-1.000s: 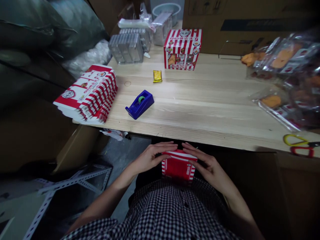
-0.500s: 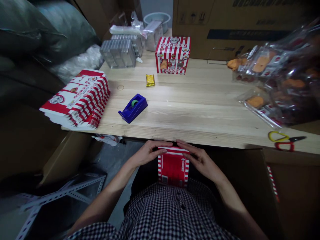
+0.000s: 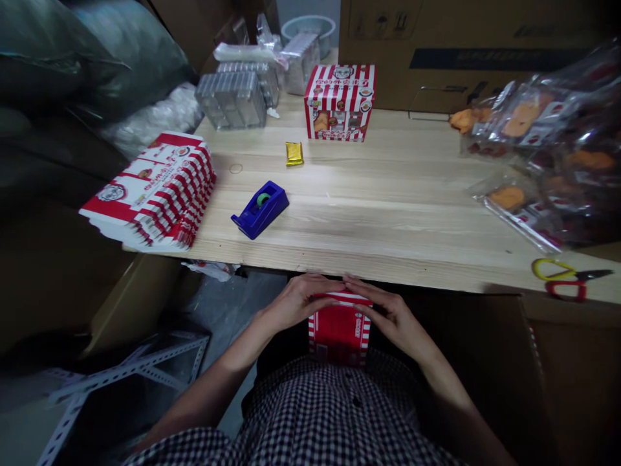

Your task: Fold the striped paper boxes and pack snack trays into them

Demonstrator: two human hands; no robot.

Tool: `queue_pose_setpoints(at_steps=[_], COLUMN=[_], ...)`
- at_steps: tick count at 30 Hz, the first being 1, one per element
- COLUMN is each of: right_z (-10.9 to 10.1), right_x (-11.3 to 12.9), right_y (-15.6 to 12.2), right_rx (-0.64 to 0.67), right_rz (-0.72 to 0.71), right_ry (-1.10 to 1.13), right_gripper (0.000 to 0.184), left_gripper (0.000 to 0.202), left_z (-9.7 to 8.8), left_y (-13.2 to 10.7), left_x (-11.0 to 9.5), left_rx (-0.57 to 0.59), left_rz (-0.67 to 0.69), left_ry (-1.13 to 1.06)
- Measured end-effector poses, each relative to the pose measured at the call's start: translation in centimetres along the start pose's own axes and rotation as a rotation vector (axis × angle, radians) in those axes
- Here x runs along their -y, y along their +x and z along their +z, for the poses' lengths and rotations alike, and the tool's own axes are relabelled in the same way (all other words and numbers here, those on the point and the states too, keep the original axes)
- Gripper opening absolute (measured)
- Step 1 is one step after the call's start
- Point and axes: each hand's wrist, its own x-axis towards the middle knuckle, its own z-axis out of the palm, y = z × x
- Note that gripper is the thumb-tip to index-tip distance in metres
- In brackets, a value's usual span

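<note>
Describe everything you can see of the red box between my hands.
The red box looks like printed card, with red-and-white striped borders and small white print at upper right. It's over the lap, near the checked shirt, short of the table. The left hand and right hand touch its top, partly hiding it.

Pale wooden tabletop (image 3: 383, 200), extending from left to right across the scene. Left of centre: blue tape dispenser (image 3: 257, 215) with a green roll (image 3: 262, 199) seated in it; slightly farther, a small gold packet (image 3: 294, 154). Far left: clear plastic cases (image 3: 230, 100) grouped together, a pale basin (image 3: 331, 33) behind them, and dark grey bags (image 3: 130, 45) beside the table. Far right: large cardboard box (image 3: 475, 32). Right: heap of transparent packets (image 3: 528, 120) containing orange pieces; nearer, scissors (image 3: 581, 277) with yellow and red handles. Near left, below: perforated metal frame (image 3: 116, 373)
</note>
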Motion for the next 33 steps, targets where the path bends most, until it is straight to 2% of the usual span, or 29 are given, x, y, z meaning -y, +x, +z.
queue_pose_setpoints(at_steps=[7,10,12,15,17,19,25,29,33], right_z=[0.6,0.8,0.8,1.0,1.1,1.2,1.5,1.8,1.5], right_x=[0.1,-0.3,-0.8,-1.6,-1.9,-1.8,-0.5,0.0,-0.7], right_y=[-0.3,-0.7,-1.1,-1.7,-1.9,-1.9,-1.4,-0.6,-0.2], right_rx=[-0.036,-0.065,-0.129,-0.27,-0.314,-0.308,-0.262,-0.176,-0.158], right_rz=[-0.062,-0.034,0.021,0.097,0.106,0.096,0.093,0.046,0.069], right_ry=[-0.012,0.022,0.11,0.249,0.275,0.263,0.208,0.115,0.135], right_gripper=[0.041,0.038,0.032,0.023,0.02,0.017,0.016,0.024,0.023], left_gripper=[0.03,0.026,0.026,0.027,0.028,0.027,0.018,0.021,0.028], left_z=[0.1,0.4,0.6,1.1,1.3,1.4,1.0,0.7,0.8], left_y=[0.3,0.5,0.3,-0.5,-1.2,-1.7,-2.4,-2.9,-3.6], left_x=[-0.5,-0.6,-0.3,0.2,0.5,0.5,0.1,0.2,0.4], left_rx=[0.003,-0.019,-0.039,-0.134,-0.228,-0.286,-0.29,-0.305,-0.338], left_rz=[0.008,-0.004,-0.044,-0.154,-0.231,-0.273,-0.274,-0.312,-0.375], left_ry=[0.076,0.006,-0.1,-0.215,-0.258,-0.286,-0.305,-0.332,-0.471])
